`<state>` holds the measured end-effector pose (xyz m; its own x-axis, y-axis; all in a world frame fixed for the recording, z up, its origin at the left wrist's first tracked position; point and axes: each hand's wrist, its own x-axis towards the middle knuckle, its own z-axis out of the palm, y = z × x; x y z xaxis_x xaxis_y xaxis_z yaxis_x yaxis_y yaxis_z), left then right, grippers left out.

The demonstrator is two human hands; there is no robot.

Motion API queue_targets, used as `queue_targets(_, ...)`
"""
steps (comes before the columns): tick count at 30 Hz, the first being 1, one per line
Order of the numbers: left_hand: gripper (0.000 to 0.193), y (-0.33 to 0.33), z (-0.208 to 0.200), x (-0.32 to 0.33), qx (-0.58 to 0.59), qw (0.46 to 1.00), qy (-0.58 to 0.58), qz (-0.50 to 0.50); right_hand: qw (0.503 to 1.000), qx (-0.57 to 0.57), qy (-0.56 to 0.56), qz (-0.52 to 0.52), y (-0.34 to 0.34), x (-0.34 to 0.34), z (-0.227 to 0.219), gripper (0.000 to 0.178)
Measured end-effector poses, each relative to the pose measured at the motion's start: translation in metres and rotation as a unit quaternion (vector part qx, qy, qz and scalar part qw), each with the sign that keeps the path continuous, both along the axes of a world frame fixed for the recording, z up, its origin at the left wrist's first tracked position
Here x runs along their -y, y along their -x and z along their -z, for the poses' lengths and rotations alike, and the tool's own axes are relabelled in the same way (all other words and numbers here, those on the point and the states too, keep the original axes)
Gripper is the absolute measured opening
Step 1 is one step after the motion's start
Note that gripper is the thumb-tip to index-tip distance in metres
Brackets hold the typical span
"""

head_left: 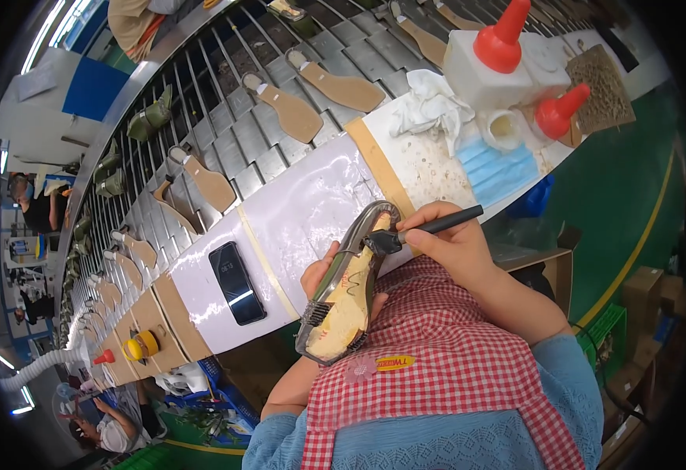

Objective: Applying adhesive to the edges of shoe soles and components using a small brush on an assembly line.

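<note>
My left hand (315,272) is closed around a shoe upper on a last (346,304), held tilted in front of my apron with its underside turned up. That underside is pale yellow with a dark gathered rim, and a black bristly patch sits near its lower end. Most of my left fingers are behind the shoe. Between the thumb and fingers of my right hand (459,249) is a brush with a black handle (446,220). Its dark head (383,242) touches the upper part of the underside, near the rim.
A dark phone (237,283) lies on the pale covered bench (304,188). Red-capped white bottles (492,74), an open white pot (505,128), crumpled white cloth (430,110) and a blue mask (499,170) stand or lie at the right. Beyond runs a slatted metal conveyor with several tan soles (288,111).
</note>
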<state>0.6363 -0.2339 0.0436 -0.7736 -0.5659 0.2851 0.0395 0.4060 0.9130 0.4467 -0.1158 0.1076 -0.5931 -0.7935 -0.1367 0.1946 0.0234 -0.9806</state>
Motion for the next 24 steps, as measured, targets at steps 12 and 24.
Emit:
queue_targets(12,0.093,-0.007,0.003,0.003,0.063,0.997,0.041,0.006,0.974,-0.226,0.021,-0.012,-0.008,0.002,-0.013,0.015)
queue_targets(24,0.093,-0.007,-0.012,0.006,0.077,0.993,0.092,0.009,0.998,0.060,0.001,0.007,-0.005,0.008,0.004,0.012)
